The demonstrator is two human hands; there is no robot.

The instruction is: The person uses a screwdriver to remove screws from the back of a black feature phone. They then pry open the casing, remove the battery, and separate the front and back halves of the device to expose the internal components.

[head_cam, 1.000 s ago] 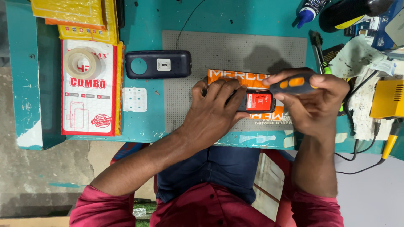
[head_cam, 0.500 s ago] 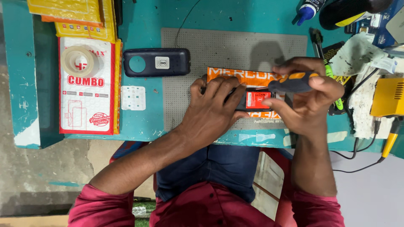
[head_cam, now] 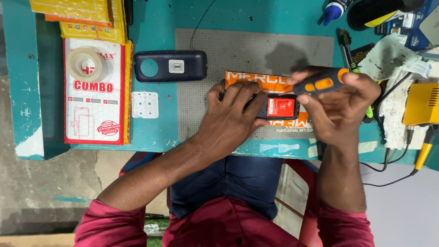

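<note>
Centre of frame: left hand (head_cam: 231,120) laid flat, fingers curled over a small dark phone (head_cam: 280,107) with its back removed, pinning it against an orange card (head_cam: 256,78) on the grey perforated mat (head_cam: 256,50). Red battery label exposed just right of the fingertips.

Right of centre: right hand (head_cam: 340,107) closed around a screwdriver (head_cam: 322,82) with a black and orange handle, held nearly level above the phone, handle end toward the frame's right; tip hidden, contact with the phone not discernible.

Upper left of the mat: dark blue back cover (head_cam: 170,66) with a round hole, lying apart from the phone. Below it, on the teal table (head_cam: 151,23): a small white keypad sheet (head_cam: 144,104).

Left of frame: red and white packet (head_cam: 95,110) with a tape roll (head_cam: 85,64) resting on its upper part.

Right edge: yellow box (head_cam: 421,104), white rag (head_cam: 386,57), black cables (head_cam: 388,176).
</note>
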